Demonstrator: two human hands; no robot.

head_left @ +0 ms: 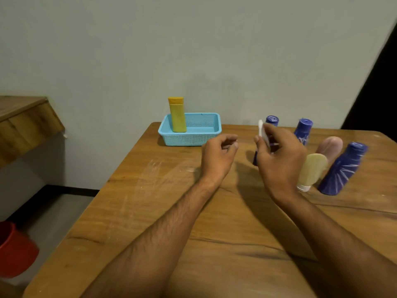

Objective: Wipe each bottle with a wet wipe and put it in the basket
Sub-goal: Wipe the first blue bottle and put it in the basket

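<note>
**One bottle in the basket, five waiting: reaching for the next**

Far left, off the counter (214,244), a red bucket (15,250) sits on the floor below a wooden ledge (25,112); neither bears on the work.

At the counter's back left corner the blue basket (191,138) holds a yellow bottle (177,117), upright at its left end, so the right part of the basket is free.

The left hand (217,155) hovers just in front of the basket, fingers loosely curled, its grip holding nothing. The right hand (279,155) pinches a white wet wipe (262,132) between thumb and fingers, raised in front of the nearest blue bottle (271,123), most of which the hand hides.

Further right stand a second blue bottle (303,131), a pink bottle (329,147), a cream bottle (311,172) standing on its white cap, and a large blue bottle (343,168).

Judging from this, the next step is to take up the nearest blue bottle. The free left hand should grasp it low on the body and lift it straight up, leaving the cap and sides open to the wipe. The bottles stand close together, so a sideways sweep could topple the neighbours. When placing it, set it down to the right of the yellow bottle so as not to knock that one over.
</note>
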